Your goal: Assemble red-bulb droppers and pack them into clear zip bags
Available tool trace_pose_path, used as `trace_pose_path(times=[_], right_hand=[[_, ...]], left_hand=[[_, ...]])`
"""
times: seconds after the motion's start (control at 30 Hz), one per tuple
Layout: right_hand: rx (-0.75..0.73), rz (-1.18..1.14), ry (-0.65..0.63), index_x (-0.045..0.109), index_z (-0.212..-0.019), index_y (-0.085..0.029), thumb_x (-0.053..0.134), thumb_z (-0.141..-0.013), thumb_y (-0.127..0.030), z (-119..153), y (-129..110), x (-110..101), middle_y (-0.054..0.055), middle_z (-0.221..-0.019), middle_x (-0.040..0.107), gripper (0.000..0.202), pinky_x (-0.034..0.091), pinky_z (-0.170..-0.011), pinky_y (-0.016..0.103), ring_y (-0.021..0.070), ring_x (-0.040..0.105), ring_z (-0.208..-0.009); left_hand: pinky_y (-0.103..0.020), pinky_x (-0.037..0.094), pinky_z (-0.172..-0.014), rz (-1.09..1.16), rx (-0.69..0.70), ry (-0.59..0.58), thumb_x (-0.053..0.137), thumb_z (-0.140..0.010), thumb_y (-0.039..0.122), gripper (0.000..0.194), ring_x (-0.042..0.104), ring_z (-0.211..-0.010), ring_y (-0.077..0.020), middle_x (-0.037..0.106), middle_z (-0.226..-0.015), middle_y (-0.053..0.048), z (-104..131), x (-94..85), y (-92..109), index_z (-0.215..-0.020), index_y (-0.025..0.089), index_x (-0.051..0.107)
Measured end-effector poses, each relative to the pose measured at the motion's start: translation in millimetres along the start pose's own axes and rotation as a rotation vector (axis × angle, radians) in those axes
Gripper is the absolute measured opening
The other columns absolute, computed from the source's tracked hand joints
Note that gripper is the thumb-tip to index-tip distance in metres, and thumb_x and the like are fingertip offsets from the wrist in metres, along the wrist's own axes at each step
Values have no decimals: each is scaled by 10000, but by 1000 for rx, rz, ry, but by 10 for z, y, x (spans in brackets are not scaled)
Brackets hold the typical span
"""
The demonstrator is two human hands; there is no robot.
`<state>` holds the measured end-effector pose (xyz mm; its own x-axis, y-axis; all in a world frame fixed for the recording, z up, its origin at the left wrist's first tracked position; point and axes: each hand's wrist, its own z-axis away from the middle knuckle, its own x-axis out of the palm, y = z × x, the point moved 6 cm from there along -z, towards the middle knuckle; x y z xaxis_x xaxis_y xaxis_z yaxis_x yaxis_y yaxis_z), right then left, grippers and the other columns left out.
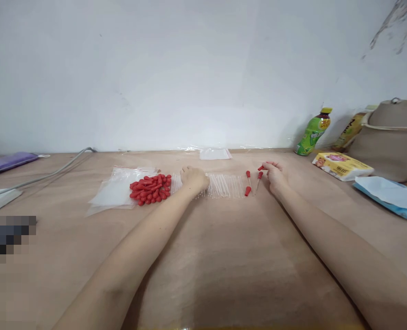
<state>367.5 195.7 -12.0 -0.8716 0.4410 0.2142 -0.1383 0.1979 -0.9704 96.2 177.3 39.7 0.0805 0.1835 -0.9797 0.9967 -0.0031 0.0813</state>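
My right hand (274,176) pinches a red rubber bulb (260,168) at its fingertips; whether a tube is attached is hard to see. Just left of it lie red-capped droppers (259,178) and a loose red bulb (247,190). My left hand (193,179) rests over a row of clear thin dropper tubes (222,185), its fingers curled, what they hold hidden. A heap of red rubber bulbs (150,189) sits left of the tubes, on the edge of clear plastic bags (112,190).
Another clear bag (215,154) lies by the wall. To the right stand a green drink bottle (313,133), a yellow tissue pack (342,166), a blue-white packet (390,197) and a grey-brown bag (388,142). A purple pouch (11,163) and a grey cable (61,169) are at left.
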Motion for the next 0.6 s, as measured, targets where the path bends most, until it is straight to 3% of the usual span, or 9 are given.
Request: trace_pose_path(times=[0.17, 0.33, 0.43, 0.5, 0.6], right_hand=[[5, -7, -35, 453, -730, -214, 613, -585, -244, -13, 37, 47, -46, -571, 562, 218, 386, -407, 204, 75, 450, -426], [34, -61, -210, 483, -721, -196, 630, -572, -230, 76, 44, 207, -39, -556, 541, 211, 463, -525, 234, 90, 526, -498], [52, -90, -288, 503, -706, -186, 648, -560, -212, 122, 49, 258, -38, -550, 532, 208, 477, -564, 250, 89, 523, -507], [57, -109, -297, 507, -699, -184, 652, -559, -204, 123, 60, 255, -43, -543, 526, 203, 477, -566, 248, 78, 498, -489], [58, -133, -278, 516, -704, -182, 644, -569, -195, 96, 73, 221, -46, -534, 523, 186, 458, -535, 225, 62, 451, -458]], left_hand=[[-386, 406, -788, 88, 133, 38, 432, -784, 331, 297, 489, -977, -309, 574, -928, -150, 251, -172, -37, -715, 134, 642], [-344, 428, -744, 422, 360, 114, 446, -787, 246, 153, 516, -823, -207, 540, -828, -69, 709, -318, -157, -712, 154, 541], [-277, 418, -593, 573, 453, 18, 352, -874, 285, 180, 488, -640, -141, 516, -725, -13, 956, -235, -238, -791, 173, 466], [-259, 413, -587, 647, 496, -27, 318, -902, 288, 181, 487, -626, -127, 520, -719, -2, 1063, -164, -277, -823, 179, 439], [-252, 422, -621, 693, 529, 24, 330, -912, 263, 135, 512, -670, -123, 542, -755, -4, 1105, -107, -340, -897, 176, 432]])
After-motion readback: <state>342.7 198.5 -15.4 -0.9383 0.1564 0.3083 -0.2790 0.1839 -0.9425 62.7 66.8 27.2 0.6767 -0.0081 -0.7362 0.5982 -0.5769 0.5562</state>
